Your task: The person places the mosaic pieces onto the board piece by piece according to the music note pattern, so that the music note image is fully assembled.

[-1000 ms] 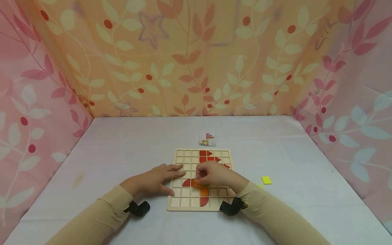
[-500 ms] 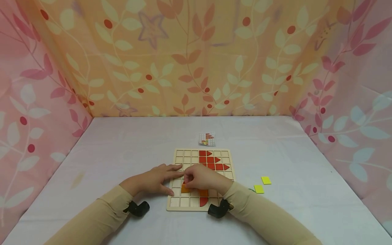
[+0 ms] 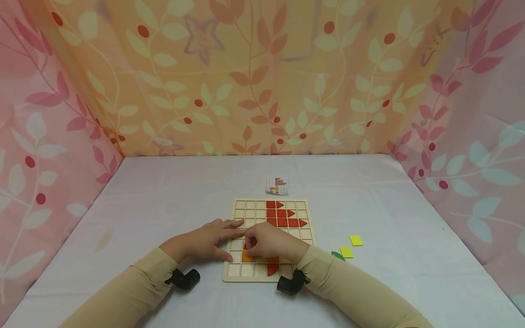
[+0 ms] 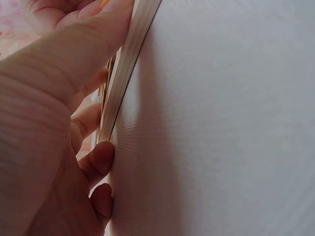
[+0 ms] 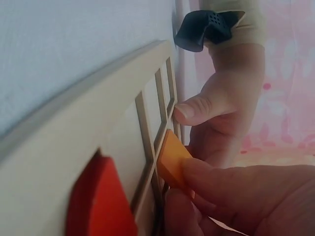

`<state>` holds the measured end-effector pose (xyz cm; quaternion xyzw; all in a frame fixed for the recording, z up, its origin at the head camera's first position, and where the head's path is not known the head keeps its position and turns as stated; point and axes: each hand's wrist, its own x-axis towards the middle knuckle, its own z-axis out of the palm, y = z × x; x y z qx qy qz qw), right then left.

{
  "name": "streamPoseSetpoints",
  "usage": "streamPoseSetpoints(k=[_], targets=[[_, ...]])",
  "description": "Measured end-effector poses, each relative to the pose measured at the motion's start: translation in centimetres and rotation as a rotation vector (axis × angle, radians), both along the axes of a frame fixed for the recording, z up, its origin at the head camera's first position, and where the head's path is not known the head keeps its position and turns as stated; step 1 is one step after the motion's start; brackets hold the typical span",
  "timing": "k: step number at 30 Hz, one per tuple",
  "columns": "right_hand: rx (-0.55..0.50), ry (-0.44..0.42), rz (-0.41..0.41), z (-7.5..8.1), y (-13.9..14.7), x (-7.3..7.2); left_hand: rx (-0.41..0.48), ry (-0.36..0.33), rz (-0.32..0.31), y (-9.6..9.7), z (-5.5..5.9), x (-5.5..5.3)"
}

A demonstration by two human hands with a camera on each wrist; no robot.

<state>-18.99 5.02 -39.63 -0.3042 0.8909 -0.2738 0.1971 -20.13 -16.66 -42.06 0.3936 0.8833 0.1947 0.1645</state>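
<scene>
A wooden grid board (image 3: pixel 306 234) lies on the white table. My right hand (image 3: pixel 275 241) pinches an orange square tile (image 3: pixel 247 256) over a cell in the board's lower left. In the right wrist view the tile (image 5: pixel 171 156) sits tilted against the cell's dividers, between thumb and finger. My left hand (image 3: pixel 201 241) rests at the board's left edge with its fingers spread, the thumb on the rim. Red squares and pointed red pieces (image 3: pixel 283 222) fill cells in the upper rows. Lower down lies a rounded red piece (image 3: pixel 272 269). My right hand hides the middle cells.
Behind the board lies a small printed pattern card (image 3: pixel 277 186). Two yellow square tiles (image 3: pixel 346 252) and a partly covered green piece (image 3: pixel 338 256) lie to the board's right. Patterned cloth walls (image 3: pixel 262 91) surround the table on three sides.
My right hand has moved left and slightly towards me across the board, carrying the orange tile, and lowered it at the lower-left cell. My left hand has stayed in place.
</scene>
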Motion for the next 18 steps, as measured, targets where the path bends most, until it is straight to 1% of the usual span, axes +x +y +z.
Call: streamPoseSetpoints(k=[6,14,18], targets=[[0.024,0.018,0.008,0.18,-0.06,0.11,0.002,0.01,-0.009,-0.06,-0.1,-0.05],[0.043,0.067,0.027,-0.18,-0.17,0.02,0.018,0.025,-0.022,-0.13,-0.15,-0.08],[0.045,0.055,0.028,0.06,0.04,0.11,0.021,0.02,-0.022,-0.14,-0.27,-0.1]])
